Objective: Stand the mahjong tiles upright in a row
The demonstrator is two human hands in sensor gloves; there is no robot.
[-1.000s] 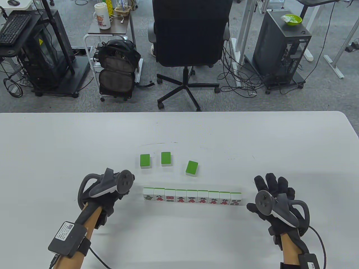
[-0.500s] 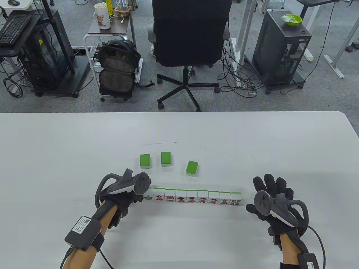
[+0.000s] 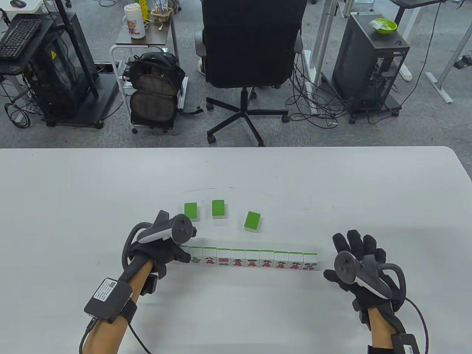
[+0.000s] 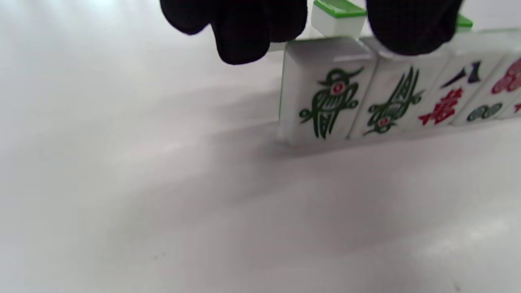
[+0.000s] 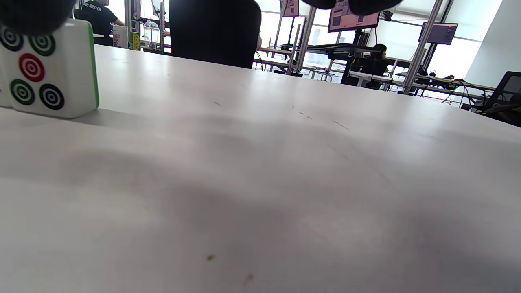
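Observation:
A row of several white mahjong tiles (image 3: 252, 260) stands upright, faces toward me. My left hand (image 3: 183, 254) is at the row's left end. In the left wrist view its fingertips (image 4: 244, 36) sit at the top corners of the end tile (image 4: 325, 101), a green bird tile that stands on the table against a second bird tile (image 4: 390, 101). My right hand (image 3: 356, 249) rests open on the table just right of the row, holding nothing. The right wrist view shows the row's right end tile (image 5: 49, 69), marked with circles.
Three green-backed tiles lie face down behind the row: one at the left (image 3: 191, 211), one in the middle (image 3: 218, 208), one at the right (image 3: 252, 221). The white table (image 3: 236, 313) has its far edge near an office chair (image 3: 252, 44).
My left hand moved right from beside the row to its left end, where one more bird tile now stands. My right hand has barely moved.

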